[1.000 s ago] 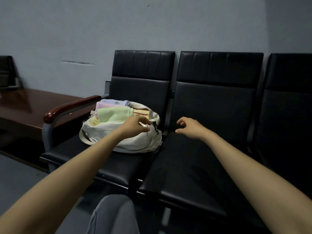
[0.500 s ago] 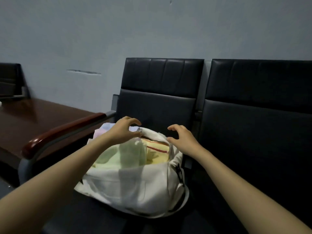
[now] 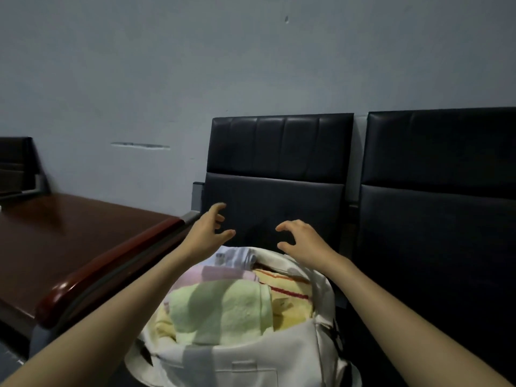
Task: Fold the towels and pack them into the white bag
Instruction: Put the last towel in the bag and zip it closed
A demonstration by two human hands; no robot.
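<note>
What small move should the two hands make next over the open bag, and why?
Probably lower both onto the far rim of the white bag and draw it over the towels. The left hand and right hand hover empty above that rim, while the green towel fills the open mouth.

The white bag [image 3: 251, 367] sits at the lower centre of the frame, its mouth open and packed full. A pale green towel [image 3: 220, 311] lies folded in front, a yellow red-striped towel [image 3: 287, 289] to its right, and a pink towel [image 3: 223, 275] behind.
</note>
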